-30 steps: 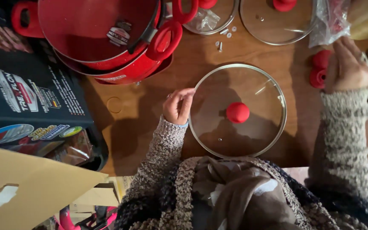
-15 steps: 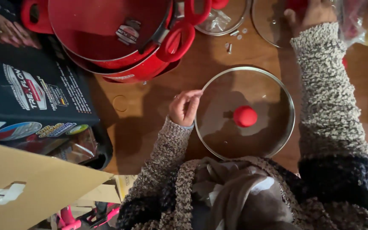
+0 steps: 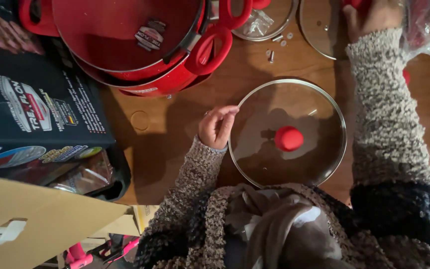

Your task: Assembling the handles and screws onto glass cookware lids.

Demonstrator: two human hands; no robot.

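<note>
A round glass lid (image 3: pixel 255 164) with a red knob (image 3: pixel 288 138) lies flat on the wooden table (image 3: pixel 150 154), right in front of me. My left hand (image 3: pixel 216 127) sits at the lid's left rim, its curled fingertips pinching the edge. My right hand (image 3: pixel 374 17) reaches far up to a second glass lid (image 3: pixel 317 30) at the top edge. Its fingers close around a red knob (image 3: pixel 355 4) there, partly cut off by the frame.
Stacked red pots (image 3: pixel 125 40) with loop handles fill the upper left. A black printed box (image 3: pixel 36 114) and a cardboard flap (image 3: pixel 36 224) lie on the left. A third glass lid (image 3: pixel 269 22), small screws (image 3: pixel 272 55) and a plastic bag (image 3: pixel 419 25) sit along the top.
My right hand has left the table's right side and moved up and left to the far lid's red knob. My left hand stays on the near lid's rim.
</note>
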